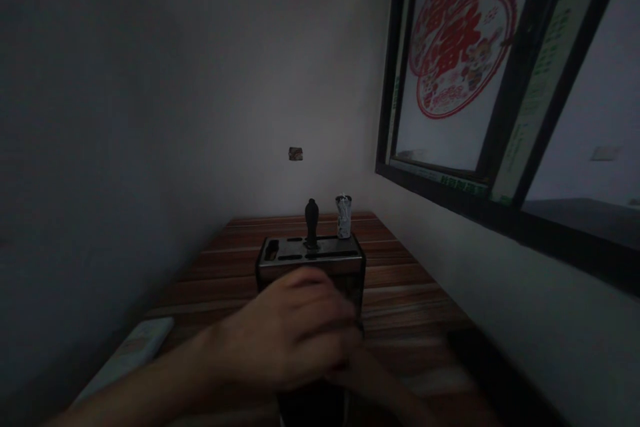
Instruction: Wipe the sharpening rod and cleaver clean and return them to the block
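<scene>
My left hand [295, 333] reaches in from the lower left, smeared by motion, with its fingers curled in front of a metal knife block [310, 255]. My right hand [373, 383] comes in from the lower right and lies mostly hidden beneath the left one. A dark object [313, 408] shows just below both hands; whether either hand grips it I cannot tell. The block stands on a striped wooden table [400, 293]. A dark handle [311, 220] and a white patterned handle [343, 215] stick up out of the block's slots.
A pale flat object [136, 345] lies at the table's left edge. A dark blurred shape [483, 360] sits on the right side by the wall. A window [505, 100] with a red paper cutting is on the right wall. The room is dim.
</scene>
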`<control>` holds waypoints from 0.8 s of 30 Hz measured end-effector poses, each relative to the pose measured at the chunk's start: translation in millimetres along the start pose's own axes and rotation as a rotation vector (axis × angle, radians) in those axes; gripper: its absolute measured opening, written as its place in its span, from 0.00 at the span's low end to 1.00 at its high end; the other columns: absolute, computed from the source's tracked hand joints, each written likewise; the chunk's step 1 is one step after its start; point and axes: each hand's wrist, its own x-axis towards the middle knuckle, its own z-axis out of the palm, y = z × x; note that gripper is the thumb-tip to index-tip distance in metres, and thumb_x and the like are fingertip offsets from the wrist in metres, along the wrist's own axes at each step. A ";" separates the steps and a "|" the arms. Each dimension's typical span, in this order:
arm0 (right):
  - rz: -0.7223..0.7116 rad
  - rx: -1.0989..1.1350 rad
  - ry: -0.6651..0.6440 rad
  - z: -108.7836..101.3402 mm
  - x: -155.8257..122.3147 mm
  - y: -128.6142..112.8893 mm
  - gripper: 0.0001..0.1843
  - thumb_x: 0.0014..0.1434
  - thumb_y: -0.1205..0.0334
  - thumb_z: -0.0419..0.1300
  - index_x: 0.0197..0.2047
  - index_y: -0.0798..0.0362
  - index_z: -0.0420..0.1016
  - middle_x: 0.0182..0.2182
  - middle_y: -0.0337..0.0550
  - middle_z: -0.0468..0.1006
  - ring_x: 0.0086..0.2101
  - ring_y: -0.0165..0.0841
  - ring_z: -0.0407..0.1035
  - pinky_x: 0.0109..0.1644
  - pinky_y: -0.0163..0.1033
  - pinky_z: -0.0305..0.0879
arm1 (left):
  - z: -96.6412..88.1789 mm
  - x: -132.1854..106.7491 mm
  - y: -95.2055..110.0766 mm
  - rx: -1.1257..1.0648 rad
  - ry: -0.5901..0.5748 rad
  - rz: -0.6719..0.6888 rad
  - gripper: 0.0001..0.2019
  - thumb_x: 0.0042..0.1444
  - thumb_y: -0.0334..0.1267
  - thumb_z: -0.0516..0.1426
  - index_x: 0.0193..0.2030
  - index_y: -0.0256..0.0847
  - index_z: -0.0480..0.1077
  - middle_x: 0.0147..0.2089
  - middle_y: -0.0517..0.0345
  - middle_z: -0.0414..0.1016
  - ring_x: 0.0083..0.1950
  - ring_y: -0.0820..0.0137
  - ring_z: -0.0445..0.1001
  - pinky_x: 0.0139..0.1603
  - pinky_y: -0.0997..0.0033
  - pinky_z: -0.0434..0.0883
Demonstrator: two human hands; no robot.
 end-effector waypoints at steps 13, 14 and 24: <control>0.075 -0.004 -0.038 -6.9 -4.8 -9.7 0.22 0.42 0.71 0.62 0.44 0.51 0.77 0.44 0.42 0.77 0.49 0.41 0.67 0.55 0.42 0.57 | 40.6 112.2 -105.1 0.014 -0.339 -0.328 0.15 0.32 0.18 0.60 0.24 0.43 0.73 0.34 0.57 0.76 0.47 0.60 0.69 0.61 0.57 0.49; 0.076 -0.003 -0.036 -7.1 -4.7 -9.7 0.22 0.42 0.72 0.62 0.43 0.51 0.77 0.44 0.41 0.77 0.49 0.41 0.67 0.55 0.42 0.57 | 51.2 114.0 -111.2 0.048 -0.333 -0.370 0.14 0.32 0.17 0.60 0.20 0.43 0.71 0.32 0.57 0.76 0.48 0.59 0.68 0.62 0.55 0.47; 0.093 0.026 -0.038 -5.3 -5.7 -11.8 0.23 0.42 0.74 0.61 0.44 0.50 0.77 0.44 0.39 0.77 0.49 0.38 0.67 0.55 0.40 0.56 | 125.3 103.5 -132.9 0.108 -0.276 -0.564 0.11 0.53 0.32 0.59 0.44 0.38 0.72 0.47 0.47 0.73 0.53 0.56 0.68 0.53 0.50 0.65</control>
